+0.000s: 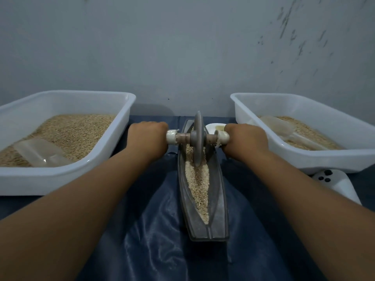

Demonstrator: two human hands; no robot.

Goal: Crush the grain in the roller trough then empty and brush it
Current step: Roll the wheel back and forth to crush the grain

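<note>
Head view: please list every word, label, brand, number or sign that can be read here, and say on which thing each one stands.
No text can be read in this view.
White object behind the trough: a yellowish patch, perhaps a label, too blurred to read.
White device by the right tray: three dark dots, no letters or numbers.
Left tray, both scoops, roller wheel, wall: no print visible.

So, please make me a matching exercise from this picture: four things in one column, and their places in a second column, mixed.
Things:
1. roller wheel
2. left hand
3. clear scoop
4. white controller

Places:
A. lying on the grain in the left tub
B. on the dark cloth, in front of the right tub
C. standing in the trough, on the grain
D. gripping the left end of the axle

Pairs: 1-C, 2-D, 3-A, 4-B
</note>
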